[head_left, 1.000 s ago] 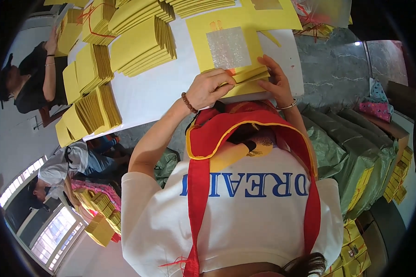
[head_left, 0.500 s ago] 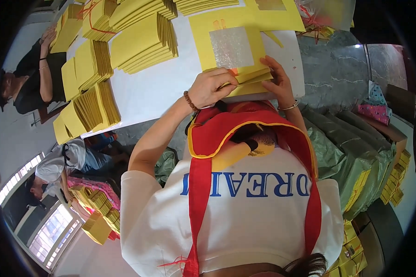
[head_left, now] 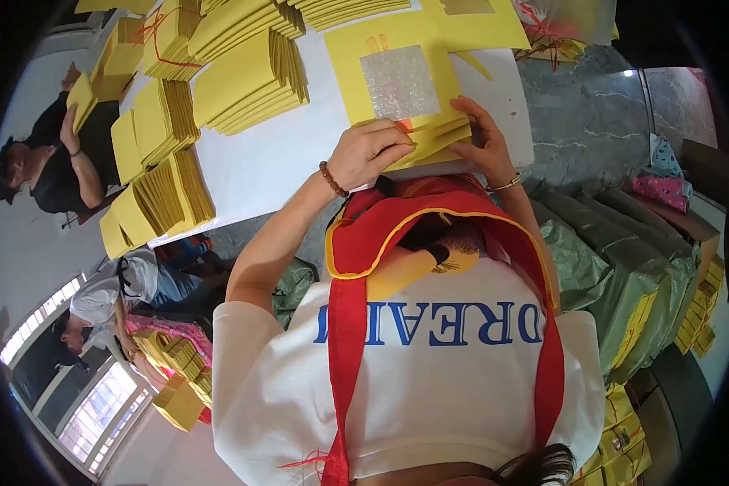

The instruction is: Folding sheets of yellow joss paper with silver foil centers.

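Desk (head_left: pixel 243 174) white-topped, worker standing or sitting close against its near edge. Yellow paper sheet (head_left: pixel 344 77) flat on it, right in front of the body, with a silvery glitter panel (head_left: pixel 397 81) on its face and an orange mark above. One layer or several: cannot tell.

Step in hand, as I judge it: turning up the near margin into a fold. Folded flap (head_left: pixel 444 136) lies across the sheet just below the panel, slightly raised, layers showing at its right end.

Left hand (head_left: pixel 373 154): grip drawn together, fingertips and thumb pinching the flap's left part. Right hand (head_left: pixel 484 144): grip spread, fingers above the flap's right end, thumb below it, touching but apparently not clamping.

Next move seems to call for squaring the flap to the panel's edge, then even pressure along the crease from left to right. Risk: the right end looks looser and may skew.

Nearby: folded yellow paper stacks (head_left: pixel 243 77) on the desk to the left; a narrow yellow strip (head_left: pixel 474 66) just right of the sheet. Far left, a co-worker holds a yellow packet (head_left: pixel 81 101).
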### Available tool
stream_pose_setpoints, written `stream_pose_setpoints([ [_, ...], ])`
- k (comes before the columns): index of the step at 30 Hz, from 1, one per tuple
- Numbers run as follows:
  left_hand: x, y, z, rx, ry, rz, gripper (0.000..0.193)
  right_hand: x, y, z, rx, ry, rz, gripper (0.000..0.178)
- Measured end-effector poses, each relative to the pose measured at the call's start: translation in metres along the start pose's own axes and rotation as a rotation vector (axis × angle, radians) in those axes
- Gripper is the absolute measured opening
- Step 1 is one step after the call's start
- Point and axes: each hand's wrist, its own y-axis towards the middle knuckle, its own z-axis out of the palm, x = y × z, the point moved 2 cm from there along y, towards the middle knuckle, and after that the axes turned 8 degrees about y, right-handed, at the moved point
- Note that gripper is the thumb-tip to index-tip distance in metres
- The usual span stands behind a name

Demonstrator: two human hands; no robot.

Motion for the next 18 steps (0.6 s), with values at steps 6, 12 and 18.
stream_pose_setpoints([
  [6, 0.0010, -0.0002, 0.0017, 0.013, -0.042, -0.013, 0.009, -0.0029, -0.0012, -0.0036, -0.011, -0.020, 0.017, 0.068],
  [12, 0.0015, -0.0011, 0.0014, -0.008, 0.030, 0.061, 0.006, -0.0040, -0.0005, -0.0057, 0.003, -0.042, 0.022, 0.067],
  [18, -0.0011, -0.0015, 0.0012, -0.055, 0.006, 0.027, 0.012, -0.0023, -0.0005, -0.0041, -0.006, -0.062, 0.022, 0.066],
])
